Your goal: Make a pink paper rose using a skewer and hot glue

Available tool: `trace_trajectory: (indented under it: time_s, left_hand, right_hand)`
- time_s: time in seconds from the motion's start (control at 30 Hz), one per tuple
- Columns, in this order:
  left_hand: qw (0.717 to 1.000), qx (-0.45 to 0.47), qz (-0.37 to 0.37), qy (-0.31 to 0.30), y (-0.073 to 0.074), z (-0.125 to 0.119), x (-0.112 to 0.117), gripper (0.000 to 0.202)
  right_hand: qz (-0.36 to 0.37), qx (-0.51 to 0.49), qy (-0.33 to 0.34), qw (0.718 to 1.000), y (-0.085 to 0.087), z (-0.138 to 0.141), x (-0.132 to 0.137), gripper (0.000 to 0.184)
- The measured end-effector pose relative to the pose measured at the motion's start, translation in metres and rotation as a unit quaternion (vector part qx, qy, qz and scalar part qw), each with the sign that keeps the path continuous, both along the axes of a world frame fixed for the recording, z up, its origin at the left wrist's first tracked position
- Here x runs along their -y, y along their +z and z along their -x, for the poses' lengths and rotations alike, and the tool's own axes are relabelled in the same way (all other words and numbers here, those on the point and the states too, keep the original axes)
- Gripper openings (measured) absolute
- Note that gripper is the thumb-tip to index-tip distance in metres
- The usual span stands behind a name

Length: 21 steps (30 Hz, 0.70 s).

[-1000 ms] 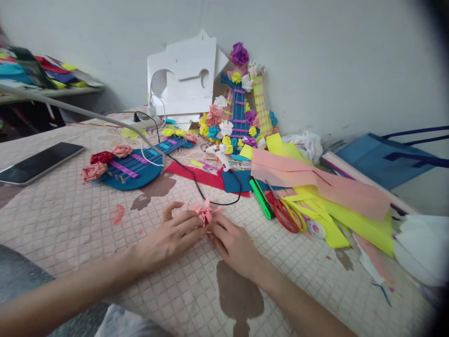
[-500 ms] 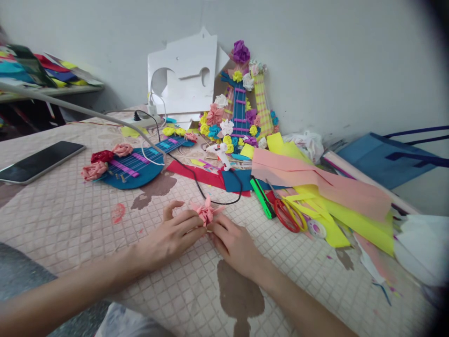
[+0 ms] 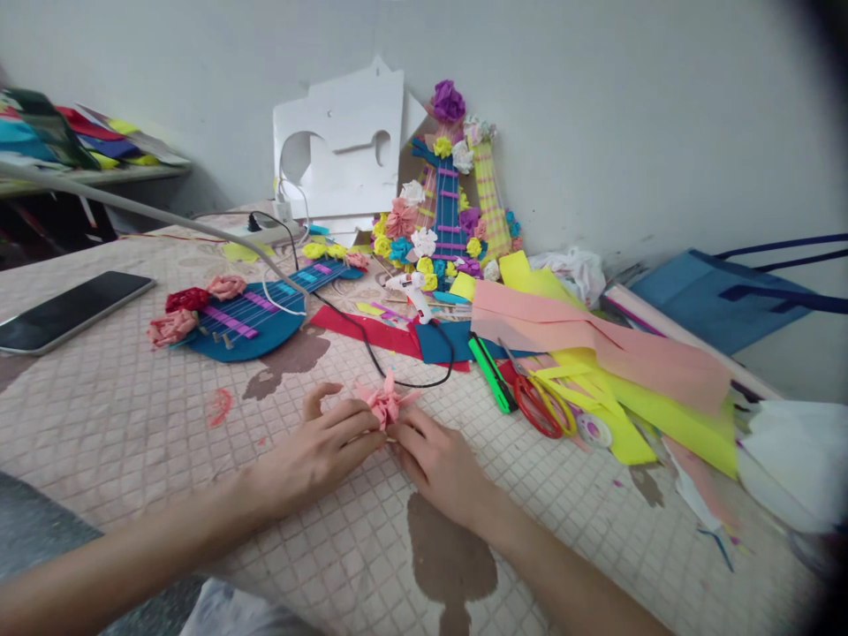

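Note:
A small pink paper flower (image 3: pixel 383 402) rests on the checked tablecloth (image 3: pixel 119 415) at the centre. My left hand (image 3: pixel 316 446) pinches it from the left with fingers pressed together. My right hand (image 3: pixel 441 459) grips its base from the right, fingers closed on it. Both wrists lie on the cloth.
A blue paper guitar (image 3: pixel 255 309) with roses lies left, a phone (image 3: pixel 63 309) farther left. A decorated guitar (image 3: pixel 450 203) leans on the wall beside white card (image 3: pixel 341 150). A glue gun (image 3: pixel 411 287), its black cord, a green cutter (image 3: pixel 490 375), red scissors (image 3: pixel 540 406), pink and yellow paper (image 3: pixel 596 353) lie right.
Both hands stay pinched on the pink flower with hardly any motion. The view has shifted slightly, so everything sits a little further left.

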<state>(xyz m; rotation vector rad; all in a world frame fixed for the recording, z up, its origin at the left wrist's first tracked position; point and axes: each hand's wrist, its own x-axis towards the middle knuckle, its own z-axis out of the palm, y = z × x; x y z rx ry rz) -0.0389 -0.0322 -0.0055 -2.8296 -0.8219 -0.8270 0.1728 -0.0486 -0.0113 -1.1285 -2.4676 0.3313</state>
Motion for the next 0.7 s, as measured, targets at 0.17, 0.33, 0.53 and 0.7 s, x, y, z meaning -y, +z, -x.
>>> trace_trajectory:
  time_s: [0.17,0.33,0.53,0.7]
  left_hand:
    - [1.000,0.002,0.000,-0.014,-0.0008,0.0013,-0.0006,0.020]
    - [1.000,0.002,0.010,-0.011,-0.0015,0.0010,-0.0005,0.022]
    - [1.000,0.023,-0.002,0.000,-0.0012,-0.0010,0.0007,0.018]
    - [1.000,0.022,-0.007,0.000,-0.0006,-0.0015,0.0005,0.018]
  right_hand:
    - [-0.012,0.018,0.001,1.000,-0.0003,-0.0003,0.0001,0.023]
    - [-0.020,0.010,-0.003,1.000,-0.0007,0.0007,0.0001,0.022]
    - [-0.051,-0.018,-0.024,0.998,-0.0029,0.0035,0.0002,0.017]
    - [-0.064,-0.003,-0.026,0.998,-0.0039,0.0061,0.0001,0.016]
